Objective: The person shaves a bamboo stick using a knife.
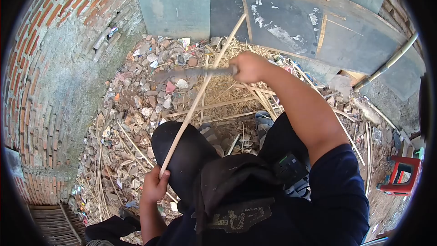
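A long pale wooden strip (193, 107) runs slantwise from the lower left up to the dark boards, passing over my left knee. Its lower end is in my left hand (155, 186), with the thumb pressed along it. My right hand (250, 67) is closed round the handle of a long knife (193, 72), whose blade is smeared by motion and points left across the strip. Whether the blade touches the strip I cannot tell. Pale shavings (223, 89) lie on the ground below the knife.
A brick wall (59, 91) stands at the left, and dark panels (282, 23) close off the far side. Stones and litter (136, 95) cover the ground, with loose strips among them. A red stool (403, 176) is at the right.
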The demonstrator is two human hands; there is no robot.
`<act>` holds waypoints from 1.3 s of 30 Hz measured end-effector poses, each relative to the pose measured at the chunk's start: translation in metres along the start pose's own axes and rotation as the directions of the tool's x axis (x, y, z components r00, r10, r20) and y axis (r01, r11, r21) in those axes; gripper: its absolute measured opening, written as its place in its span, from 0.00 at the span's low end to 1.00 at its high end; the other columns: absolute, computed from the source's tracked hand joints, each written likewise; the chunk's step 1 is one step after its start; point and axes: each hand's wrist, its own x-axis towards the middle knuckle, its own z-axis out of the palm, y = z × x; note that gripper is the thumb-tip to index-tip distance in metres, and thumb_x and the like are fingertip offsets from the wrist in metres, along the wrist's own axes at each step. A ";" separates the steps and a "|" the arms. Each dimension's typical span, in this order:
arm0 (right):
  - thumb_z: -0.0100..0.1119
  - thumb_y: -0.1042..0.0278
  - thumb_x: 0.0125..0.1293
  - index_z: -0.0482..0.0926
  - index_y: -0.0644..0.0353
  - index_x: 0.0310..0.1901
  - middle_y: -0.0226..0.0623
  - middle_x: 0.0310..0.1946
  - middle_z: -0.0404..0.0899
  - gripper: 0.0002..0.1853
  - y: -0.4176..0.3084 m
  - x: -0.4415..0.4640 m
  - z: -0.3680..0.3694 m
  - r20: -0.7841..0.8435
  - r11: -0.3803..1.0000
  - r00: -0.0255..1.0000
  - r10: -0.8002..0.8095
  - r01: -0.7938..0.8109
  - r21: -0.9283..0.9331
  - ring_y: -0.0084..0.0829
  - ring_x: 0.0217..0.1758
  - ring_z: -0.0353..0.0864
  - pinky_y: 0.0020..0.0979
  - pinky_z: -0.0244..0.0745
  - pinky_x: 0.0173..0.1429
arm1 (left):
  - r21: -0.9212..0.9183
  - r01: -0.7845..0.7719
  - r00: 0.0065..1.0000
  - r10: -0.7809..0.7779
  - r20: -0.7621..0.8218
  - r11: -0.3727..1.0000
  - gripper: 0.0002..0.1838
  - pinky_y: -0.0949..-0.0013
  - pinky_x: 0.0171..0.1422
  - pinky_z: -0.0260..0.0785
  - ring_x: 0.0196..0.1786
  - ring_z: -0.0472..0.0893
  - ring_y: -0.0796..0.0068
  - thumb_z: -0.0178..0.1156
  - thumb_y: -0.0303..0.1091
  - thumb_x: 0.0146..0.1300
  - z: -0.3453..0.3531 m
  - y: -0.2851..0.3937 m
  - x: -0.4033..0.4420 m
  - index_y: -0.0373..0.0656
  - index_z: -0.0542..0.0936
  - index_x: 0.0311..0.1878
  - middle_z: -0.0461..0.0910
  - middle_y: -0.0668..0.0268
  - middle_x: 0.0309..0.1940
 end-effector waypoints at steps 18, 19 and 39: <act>0.63 0.63 0.56 0.86 0.58 0.37 0.44 0.31 0.86 0.11 -0.010 0.017 0.031 -0.079 0.981 0.994 0.071 -0.055 0.187 0.46 0.38 0.87 0.46 0.81 0.46 | -0.152 0.033 0.999 -0.032 0.012 0.988 0.26 0.64 0.30 0.60 0.25 0.63 0.76 0.49 0.50 0.82 0.003 -0.018 0.005 0.37 0.71 0.32 0.67 0.67 0.18; 0.62 0.62 0.58 0.86 0.59 0.39 0.44 0.33 0.87 0.11 -0.012 0.015 0.029 -0.075 0.991 0.993 0.091 -0.083 0.109 0.46 0.40 0.87 0.46 0.81 0.48 | -0.082 -0.007 1.000 0.009 0.019 0.997 0.26 0.63 0.30 0.62 0.24 0.67 0.73 0.49 0.50 0.82 0.000 -0.016 0.005 0.36 0.71 0.32 0.69 0.64 0.18; 0.60 0.63 0.60 0.87 0.56 0.44 0.42 0.36 0.87 0.14 -0.047 -0.011 0.018 0.043 0.990 0.994 -0.102 0.106 -0.095 0.41 0.43 0.89 0.44 0.83 0.52 | -0.059 0.062 0.994 -0.056 0.091 0.996 0.26 0.65 0.30 0.63 0.26 0.69 0.77 0.54 0.52 0.80 -0.002 0.016 -0.014 0.35 0.76 0.36 0.72 0.66 0.20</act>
